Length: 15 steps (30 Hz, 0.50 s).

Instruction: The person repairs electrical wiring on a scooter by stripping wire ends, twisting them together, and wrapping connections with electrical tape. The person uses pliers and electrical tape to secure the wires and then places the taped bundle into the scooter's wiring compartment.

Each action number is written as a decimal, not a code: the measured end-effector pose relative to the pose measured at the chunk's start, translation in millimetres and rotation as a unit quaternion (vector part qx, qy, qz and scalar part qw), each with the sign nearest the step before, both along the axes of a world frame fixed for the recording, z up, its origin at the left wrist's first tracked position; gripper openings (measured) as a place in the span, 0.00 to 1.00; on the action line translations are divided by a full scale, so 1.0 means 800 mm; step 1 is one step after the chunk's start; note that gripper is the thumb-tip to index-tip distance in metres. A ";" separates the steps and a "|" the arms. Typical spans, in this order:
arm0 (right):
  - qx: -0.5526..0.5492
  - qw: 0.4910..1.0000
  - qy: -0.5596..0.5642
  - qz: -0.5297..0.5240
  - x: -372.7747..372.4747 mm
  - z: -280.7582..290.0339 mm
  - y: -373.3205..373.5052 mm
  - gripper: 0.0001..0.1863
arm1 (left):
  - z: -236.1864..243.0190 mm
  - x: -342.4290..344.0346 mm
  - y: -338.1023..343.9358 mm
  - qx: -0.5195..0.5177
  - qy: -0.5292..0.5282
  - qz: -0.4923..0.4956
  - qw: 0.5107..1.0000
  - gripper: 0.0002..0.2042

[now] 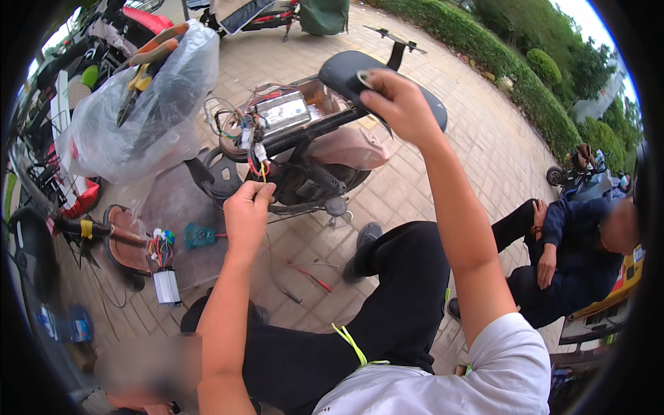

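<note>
My left hand (247,214) is closed in a pinch at a thin yellow wire (263,173). That wire runs up to a white plug connector (260,152) at the opened frame of an electric scooter. My right hand (404,104) is raised over the black scooter seat (346,69), closed around a small pale ring-shaped thing (364,79), whose kind I cannot make out. Between the hands, a silver controller box (282,112) sits in the frame, with a tangle of coloured wires (228,121) beside it.
On the footboard lie a second silver controller (166,286) with coloured plugs and a teal tool (199,235). Loose wires (311,277) lie on the paving. Clear plastic (152,104) covers the handlebar side, with yellow-handled pliers (142,79) on it. A person (581,256) sits at right; another (149,366) is at lower left.
</note>
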State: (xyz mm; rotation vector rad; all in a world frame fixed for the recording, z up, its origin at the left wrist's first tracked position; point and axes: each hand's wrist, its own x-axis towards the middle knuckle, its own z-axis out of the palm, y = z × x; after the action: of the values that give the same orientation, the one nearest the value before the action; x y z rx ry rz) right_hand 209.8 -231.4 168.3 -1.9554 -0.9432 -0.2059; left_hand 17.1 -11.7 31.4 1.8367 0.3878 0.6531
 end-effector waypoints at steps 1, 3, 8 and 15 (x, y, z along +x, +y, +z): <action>0.086 0.980 0.142 0.106 -0.019 -0.012 0.008 0.11 | 0.000 -0.005 0.005 0.026 -0.011 0.004 1.000 0.10; 0.134 0.931 0.267 0.211 -0.056 -0.040 0.007 0.16 | 0.002 -0.009 0.009 0.072 -0.028 -0.006 0.997 0.09; 0.131 0.877 0.376 0.268 -0.095 -0.105 0.025 0.17 | 0.015 -0.009 0.014 0.033 0.012 -0.017 0.999 0.11; 0.006 0.965 0.185 0.184 -0.095 -0.180 0.050 0.15 | 0.023 -0.023 -0.013 0.036 0.044 0.000 0.998 0.18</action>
State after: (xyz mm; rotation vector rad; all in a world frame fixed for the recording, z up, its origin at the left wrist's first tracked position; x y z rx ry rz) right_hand 133.5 -191.7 24.4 -1.6890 -1.0250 0.3543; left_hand -1.5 -22.2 49.4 1.9391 0.4265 0.5943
